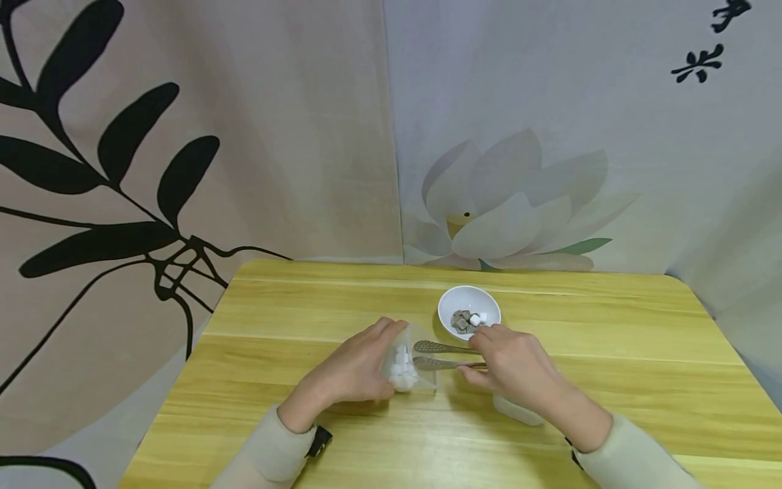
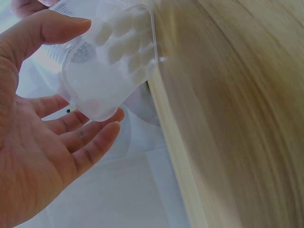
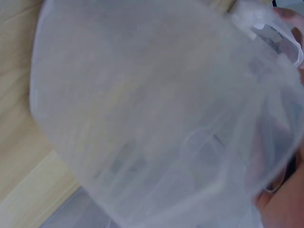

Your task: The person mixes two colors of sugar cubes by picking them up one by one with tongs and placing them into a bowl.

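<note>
My left hand (image 1: 366, 360) grips a clear plastic box (image 2: 95, 90) tipped on its side, its mouth toward the right. Several white cubes (image 1: 402, 370) are bunched inside. In the left wrist view the thumb lies along one wall, fingers around the other side. With thumb and fingers, my right hand (image 1: 519, 363) holds metal tongs (image 1: 449, 348), arms apart. Their dimpled tips point left, right at the box's mouth. Just behind the tongs stands a white bowl (image 1: 449, 299) with grey cubes (image 1: 462, 322) and a few white ones in it.
Under the right forearm lies a small translucent white piece (image 1: 516, 411), partly hidden. A blurred translucent whitish sheet (image 3: 133, 95) fills most of the right wrist view. The wooden table (image 1: 293, 305) ends at a printed curtain (image 1: 318, 136) behind.
</note>
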{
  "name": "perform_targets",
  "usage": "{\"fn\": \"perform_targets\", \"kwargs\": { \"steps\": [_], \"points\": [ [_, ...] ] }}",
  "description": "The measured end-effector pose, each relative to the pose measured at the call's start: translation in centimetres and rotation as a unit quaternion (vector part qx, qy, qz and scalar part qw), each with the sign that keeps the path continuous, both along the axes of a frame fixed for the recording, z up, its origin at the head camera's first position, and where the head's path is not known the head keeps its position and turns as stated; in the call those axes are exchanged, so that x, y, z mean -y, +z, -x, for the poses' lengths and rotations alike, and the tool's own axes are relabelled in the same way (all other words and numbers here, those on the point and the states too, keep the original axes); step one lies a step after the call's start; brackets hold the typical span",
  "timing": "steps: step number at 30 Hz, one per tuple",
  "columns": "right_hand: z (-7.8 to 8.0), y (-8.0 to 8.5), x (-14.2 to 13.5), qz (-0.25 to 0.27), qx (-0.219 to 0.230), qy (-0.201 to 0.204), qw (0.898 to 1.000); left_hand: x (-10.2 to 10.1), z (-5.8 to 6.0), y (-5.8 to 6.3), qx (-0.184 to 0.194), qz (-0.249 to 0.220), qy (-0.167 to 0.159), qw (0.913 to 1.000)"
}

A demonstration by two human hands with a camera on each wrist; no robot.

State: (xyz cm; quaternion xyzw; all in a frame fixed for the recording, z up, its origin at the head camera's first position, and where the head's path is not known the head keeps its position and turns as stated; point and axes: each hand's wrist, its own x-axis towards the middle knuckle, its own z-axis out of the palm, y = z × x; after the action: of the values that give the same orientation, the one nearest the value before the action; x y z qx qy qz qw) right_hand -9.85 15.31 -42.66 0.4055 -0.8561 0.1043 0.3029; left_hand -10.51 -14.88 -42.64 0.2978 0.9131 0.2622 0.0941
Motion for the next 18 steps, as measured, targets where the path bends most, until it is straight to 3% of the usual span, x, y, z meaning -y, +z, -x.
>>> {"fn": "perform_targets", "kwargs": {
  "steps": [18],
  "points": [
    [0.4, -0.9, 1.2, -0.016, 0.010, 0.009, 1.000, 0.0, 0.1, -0.1, -0.007, 0.004, -0.002, 1.0000]
  ]
}}
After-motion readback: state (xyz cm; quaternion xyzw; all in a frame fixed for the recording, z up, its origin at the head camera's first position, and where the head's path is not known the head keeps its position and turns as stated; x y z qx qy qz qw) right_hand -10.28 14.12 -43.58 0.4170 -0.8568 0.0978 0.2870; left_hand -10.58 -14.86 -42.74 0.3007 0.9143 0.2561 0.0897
